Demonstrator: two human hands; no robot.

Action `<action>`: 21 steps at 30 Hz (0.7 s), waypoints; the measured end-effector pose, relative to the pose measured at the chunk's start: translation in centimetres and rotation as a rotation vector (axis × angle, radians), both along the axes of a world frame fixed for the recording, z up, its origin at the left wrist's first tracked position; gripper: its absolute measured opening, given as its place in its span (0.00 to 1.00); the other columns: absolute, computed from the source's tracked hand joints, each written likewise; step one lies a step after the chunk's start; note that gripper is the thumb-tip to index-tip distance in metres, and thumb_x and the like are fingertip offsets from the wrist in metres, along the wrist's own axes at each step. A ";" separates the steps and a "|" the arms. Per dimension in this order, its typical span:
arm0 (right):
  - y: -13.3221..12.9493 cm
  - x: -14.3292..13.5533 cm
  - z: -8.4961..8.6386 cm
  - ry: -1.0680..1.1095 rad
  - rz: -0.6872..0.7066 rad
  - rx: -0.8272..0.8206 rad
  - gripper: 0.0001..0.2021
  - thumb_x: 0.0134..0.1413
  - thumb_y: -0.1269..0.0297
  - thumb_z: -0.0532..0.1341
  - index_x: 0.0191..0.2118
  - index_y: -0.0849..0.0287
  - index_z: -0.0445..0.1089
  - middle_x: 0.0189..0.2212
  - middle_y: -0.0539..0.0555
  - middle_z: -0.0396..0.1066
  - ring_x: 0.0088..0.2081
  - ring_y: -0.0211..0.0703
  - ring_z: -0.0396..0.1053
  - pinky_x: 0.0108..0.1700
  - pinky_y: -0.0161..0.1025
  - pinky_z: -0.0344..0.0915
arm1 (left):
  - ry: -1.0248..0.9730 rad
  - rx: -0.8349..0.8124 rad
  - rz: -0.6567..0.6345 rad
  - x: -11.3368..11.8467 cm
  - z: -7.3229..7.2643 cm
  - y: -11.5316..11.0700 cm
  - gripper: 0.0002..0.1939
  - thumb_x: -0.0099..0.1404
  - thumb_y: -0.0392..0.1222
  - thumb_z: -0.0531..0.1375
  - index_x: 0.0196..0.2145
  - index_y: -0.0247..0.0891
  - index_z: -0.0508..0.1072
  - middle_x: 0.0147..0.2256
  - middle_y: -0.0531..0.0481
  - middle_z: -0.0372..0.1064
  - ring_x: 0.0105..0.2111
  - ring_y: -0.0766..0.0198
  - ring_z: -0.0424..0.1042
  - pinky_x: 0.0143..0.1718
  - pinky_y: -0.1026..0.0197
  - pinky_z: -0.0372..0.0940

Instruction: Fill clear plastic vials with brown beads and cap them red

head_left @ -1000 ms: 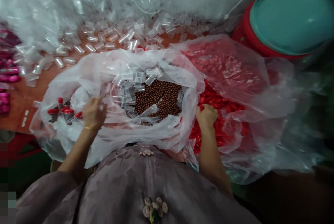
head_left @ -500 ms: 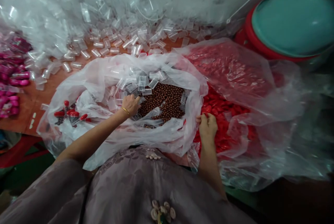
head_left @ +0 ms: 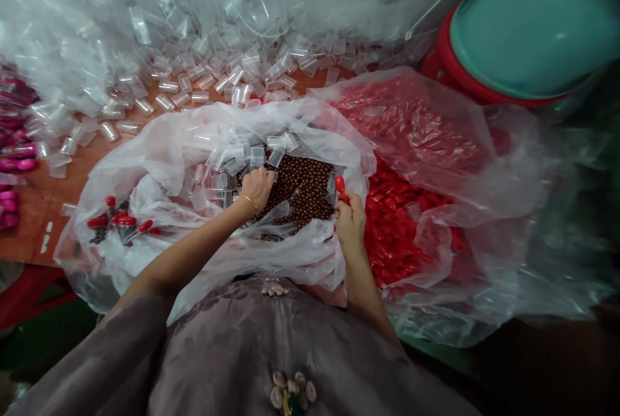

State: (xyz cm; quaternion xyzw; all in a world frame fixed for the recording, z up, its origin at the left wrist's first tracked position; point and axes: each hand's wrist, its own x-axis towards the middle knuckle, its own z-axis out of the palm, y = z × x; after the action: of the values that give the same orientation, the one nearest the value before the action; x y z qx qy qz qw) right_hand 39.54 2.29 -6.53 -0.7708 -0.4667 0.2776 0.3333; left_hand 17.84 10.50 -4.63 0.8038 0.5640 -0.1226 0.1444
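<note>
My left hand (head_left: 258, 188), with a gold bangle at the wrist, is closed over the left side of a heap of brown round beads (head_left: 307, 180). A bit of clear plastic shows at its fingertips, seemingly a small clear container mostly hidden by the fingers. In my right hand (head_left: 351, 219) a red cap (head_left: 340, 185) is pinched, its rounded end pointing up, at the right edge of the beads. The beads lie in an opened white plastic bag (head_left: 310, 254), and loose clear containers (head_left: 232, 161) rest at the heap's far left side.
Red caps (head_left: 402, 228) fill a clear bag on the right. Filled containers with red tops (head_left: 126, 222) lie at the left. Behind is a large pile of clear containers (head_left: 165, 103); pink pieces (head_left: 17, 157) sit far left. A teal basin (head_left: 527, 35) stands back right.
My right hand has moved left from the red caps to the bead heap, now with a red cap in it. My left hand has shifted slightly right over the beads. The view has shifted slightly.
</note>
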 end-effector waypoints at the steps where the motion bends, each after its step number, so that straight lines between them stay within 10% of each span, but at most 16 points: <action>1: 0.1 -0.3 0.0 0.038 -0.015 0.005 0.13 0.50 0.61 0.48 0.39 0.57 0.63 0.29 0.51 0.66 0.31 0.41 0.63 0.34 0.37 0.60 | 0.006 -0.004 0.005 0.4 -0.3 0.4 0.17 0.67 0.33 0.41 0.45 0.32 0.66 0.41 0.37 0.64 0.41 0.54 0.66 0.38 0.55 0.60; 14: -0.4 0.6 0.9 0.349 -0.162 0.005 0.09 0.47 0.59 0.52 0.32 0.57 0.63 0.20 0.44 0.60 0.20 0.34 0.54 0.23 0.33 0.53 | -0.225 -0.376 0.105 1.3 -2.3 3.3 0.15 0.62 0.38 0.53 0.45 0.34 0.72 0.42 0.46 0.72 0.40 0.65 0.71 0.41 0.68 0.63; 21: -0.1 0.2 0.2 0.360 -0.131 -0.024 0.09 0.47 0.59 0.52 0.33 0.56 0.62 0.21 0.45 0.60 0.20 0.34 0.54 0.22 0.33 0.53 | -0.362 -0.695 0.446 1.0 -2.6 3.4 0.19 0.60 0.37 0.54 0.49 0.32 0.68 0.35 0.45 0.74 0.26 0.67 0.72 0.25 0.68 0.66</action>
State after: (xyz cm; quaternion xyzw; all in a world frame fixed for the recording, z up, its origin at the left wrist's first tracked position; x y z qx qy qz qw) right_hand 39.77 2.20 -6.29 -0.7412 -0.3449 0.3945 0.4195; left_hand 18.83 13.90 -7.24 0.5750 0.6143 -0.1283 0.5249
